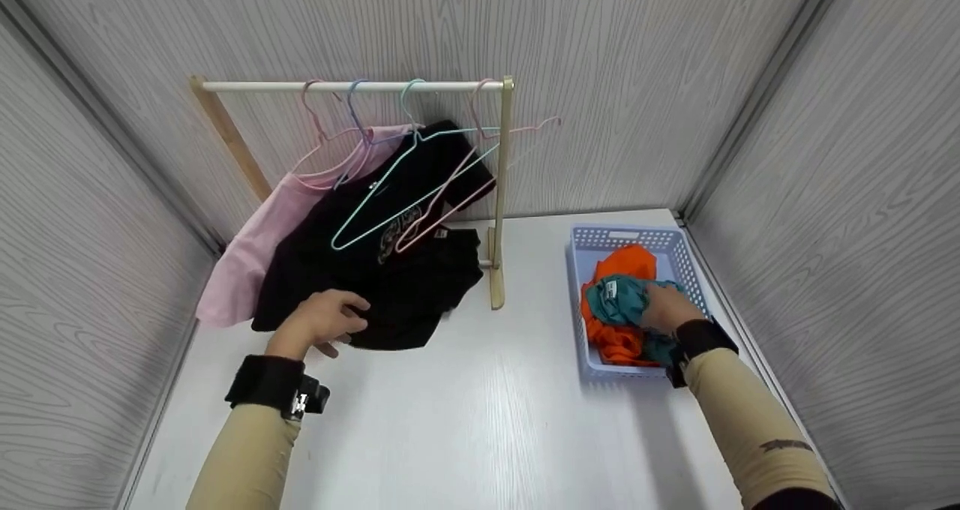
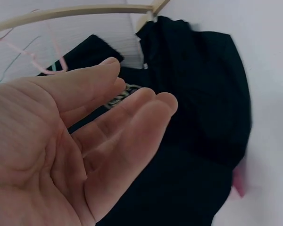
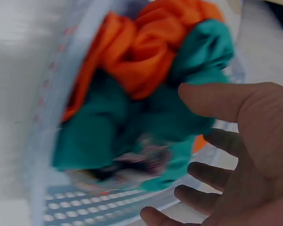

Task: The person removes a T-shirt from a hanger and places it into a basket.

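Observation:
My right hand (image 1: 667,307) is over the blue basket (image 1: 577,322), at a teal garment (image 1: 621,304) with a white label. In the right wrist view its fingers are spread and the thumb (image 3: 207,100) lies over or against the teal cloth (image 3: 94,136); whether it touches cannot be told. Orange cloth (image 1: 630,261) lies crumpled around the teal one. My left hand (image 1: 322,319), fingers relaxed and holding nothing, hovers before the black T-shirt (image 1: 322,247) on the rack. More black cloth (image 1: 427,292) with a small label spreads below that shirt.
A rack with a white rail (image 1: 255,87) and wooden posts stands at the back left. A pink shirt (image 1: 255,232) hangs behind the black one. A mint hanger (image 1: 375,187) and a pink hanger (image 1: 442,199) hang toward the right post. Grey wood-grain walls (image 1: 600,82) enclose the white table (image 1: 480,420).

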`<state>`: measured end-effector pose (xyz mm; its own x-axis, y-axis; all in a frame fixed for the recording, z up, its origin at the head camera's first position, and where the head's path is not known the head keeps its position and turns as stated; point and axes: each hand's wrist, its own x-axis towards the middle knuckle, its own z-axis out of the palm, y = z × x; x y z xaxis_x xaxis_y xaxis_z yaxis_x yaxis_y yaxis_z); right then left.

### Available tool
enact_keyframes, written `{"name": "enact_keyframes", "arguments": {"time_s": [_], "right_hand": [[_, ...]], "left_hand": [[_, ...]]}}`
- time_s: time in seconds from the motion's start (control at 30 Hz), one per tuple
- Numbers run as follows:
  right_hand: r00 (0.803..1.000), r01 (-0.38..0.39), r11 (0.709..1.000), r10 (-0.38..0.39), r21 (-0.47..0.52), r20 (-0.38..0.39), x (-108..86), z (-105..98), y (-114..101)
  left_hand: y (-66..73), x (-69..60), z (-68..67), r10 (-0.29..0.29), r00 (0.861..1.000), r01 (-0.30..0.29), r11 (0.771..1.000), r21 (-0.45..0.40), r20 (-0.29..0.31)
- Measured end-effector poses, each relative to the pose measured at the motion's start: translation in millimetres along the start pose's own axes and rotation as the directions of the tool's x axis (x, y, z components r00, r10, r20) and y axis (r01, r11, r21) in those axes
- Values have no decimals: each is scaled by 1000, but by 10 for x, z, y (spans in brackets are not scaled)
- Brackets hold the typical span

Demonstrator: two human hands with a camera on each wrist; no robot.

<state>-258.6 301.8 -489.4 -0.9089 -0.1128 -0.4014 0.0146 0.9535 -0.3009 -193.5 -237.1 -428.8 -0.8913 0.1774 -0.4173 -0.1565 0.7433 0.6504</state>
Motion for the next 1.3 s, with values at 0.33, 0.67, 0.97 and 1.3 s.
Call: {"name": "enact_keyframes", "arguments": {"time_s": [0.33, 0.67, 0.97, 1.3], "right_hand": [[984, 166, 986, -164, -33, 66, -17, -58, -804], [961, 218, 976, -215, 3, 176, -47, 427, -1199], [919, 265, 963, -269, 53, 288, -77, 766, -1278], [920, 300, 953, -303, 52, 247, -90, 862, -1252]], "left_hand": [[409, -86, -661, 54, 993, -43, 994, 103, -104], [402, 110, -932, 67, 910, 82, 939, 335, -409], [439, 330, -843, 83, 876, 100, 932, 347, -475], [590, 449, -700, 87, 870, 84, 944, 320, -484]]}}
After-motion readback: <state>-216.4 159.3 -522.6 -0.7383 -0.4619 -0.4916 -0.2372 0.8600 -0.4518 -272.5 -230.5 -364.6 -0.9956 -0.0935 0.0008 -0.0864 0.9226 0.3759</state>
